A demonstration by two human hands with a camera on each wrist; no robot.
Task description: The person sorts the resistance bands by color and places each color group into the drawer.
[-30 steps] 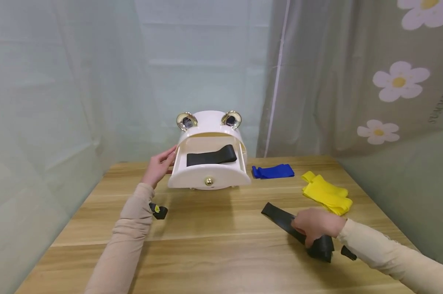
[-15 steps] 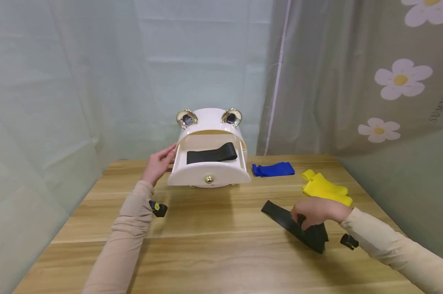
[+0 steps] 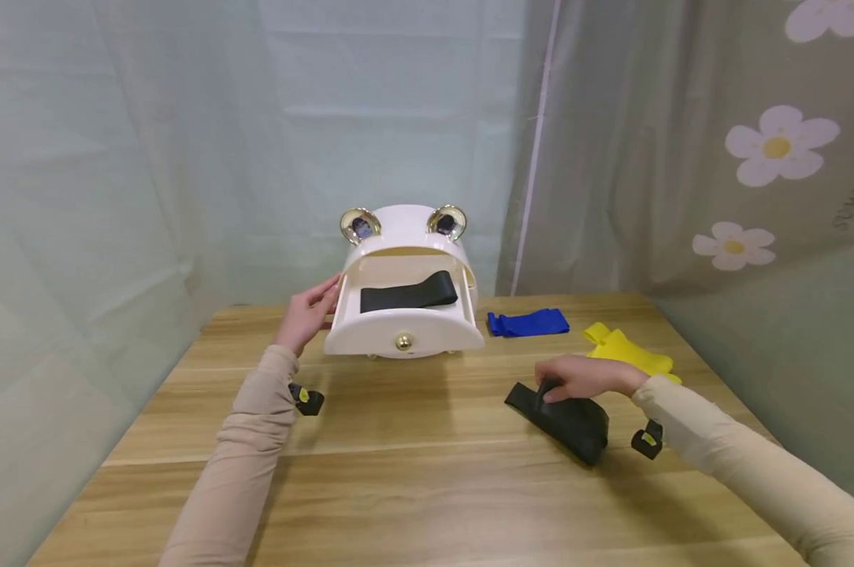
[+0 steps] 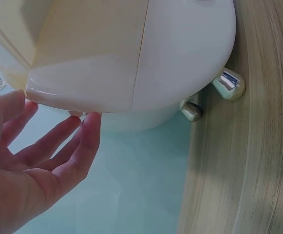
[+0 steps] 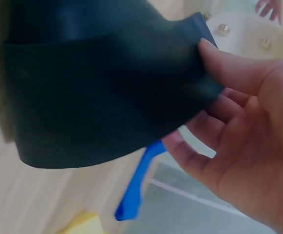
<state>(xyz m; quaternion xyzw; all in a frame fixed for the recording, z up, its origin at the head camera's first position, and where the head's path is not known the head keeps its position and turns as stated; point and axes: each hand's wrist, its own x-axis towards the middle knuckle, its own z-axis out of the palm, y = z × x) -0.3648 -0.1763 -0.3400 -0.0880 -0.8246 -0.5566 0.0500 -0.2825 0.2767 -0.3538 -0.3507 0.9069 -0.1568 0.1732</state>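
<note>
In the head view my right hand (image 3: pixel 586 376) pinches a black resistance band (image 3: pixel 572 425) between thumb and fingers. The band is doubled over at the right of the table, and its far-left end points toward the box. The right wrist view shows the band (image 5: pixel 102 92) as a wide, curved sheet with its edge in my fingers. My left hand (image 3: pixel 306 315) is at the left side of a white frog-shaped drawer box (image 3: pixel 406 224), with fingertips touching its side edge (image 4: pixel 83 105). The box's drawer (image 3: pixel 370 340) is pulled out, and another folded black band (image 3: pixel 406 296) lies inside.
A folded blue band (image 3: pixel 529 324) lies right of the box, and a yellow band (image 3: pixel 629 352) lies behind my right forearm. All stand on a wooden table (image 3: pixel 399 488), with curtains (image 3: pixel 399 102) hanging behind and at the sides.
My right hand has moved left and away from me, bringing the near part of the black band over toward its far-left end. The left hand and box stay in place.
</note>
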